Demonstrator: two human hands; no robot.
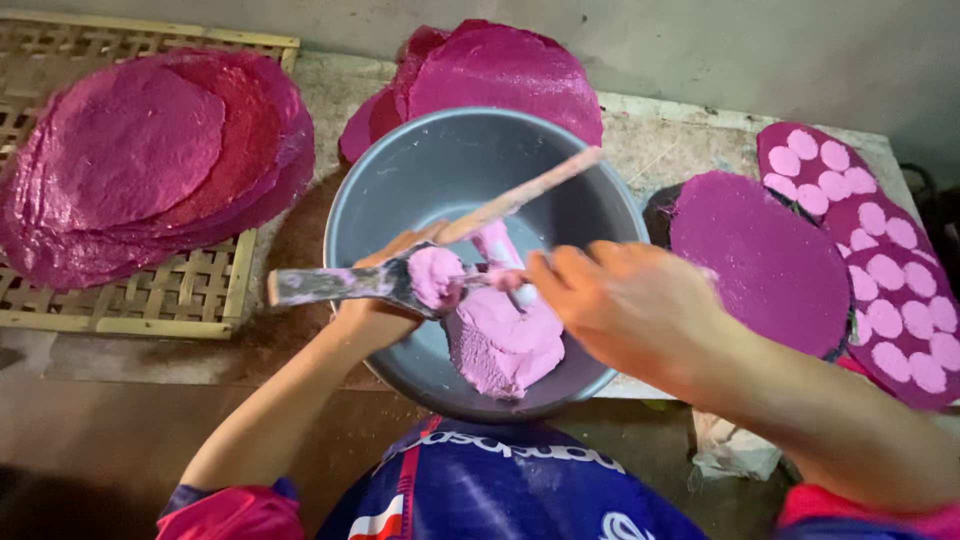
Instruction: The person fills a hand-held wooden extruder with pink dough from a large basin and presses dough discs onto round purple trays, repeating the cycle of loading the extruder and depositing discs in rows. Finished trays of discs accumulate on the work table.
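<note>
A grey metal bowl (400,170) stands in front of me with a mound of pink paste (505,345) in its near side. My left hand (375,300) grips a flat metal spatula (320,285) whose blade carries a lump of pink paste (435,275). It also seems to hold a long wooden stick (530,192) that slants up to the right over the bowl. My right hand (615,300) reaches in from the right, its fingers closed on a small paste-coated tool (500,278) touching the lump.
A woven bamboo tray (190,290) at the left holds a stack of magenta round sheets (140,150). More sheets (500,70) lie behind the bowl. At the right lie a purple disc (760,260) and discs dotted with pale pink rounds (880,270). A wall runs behind.
</note>
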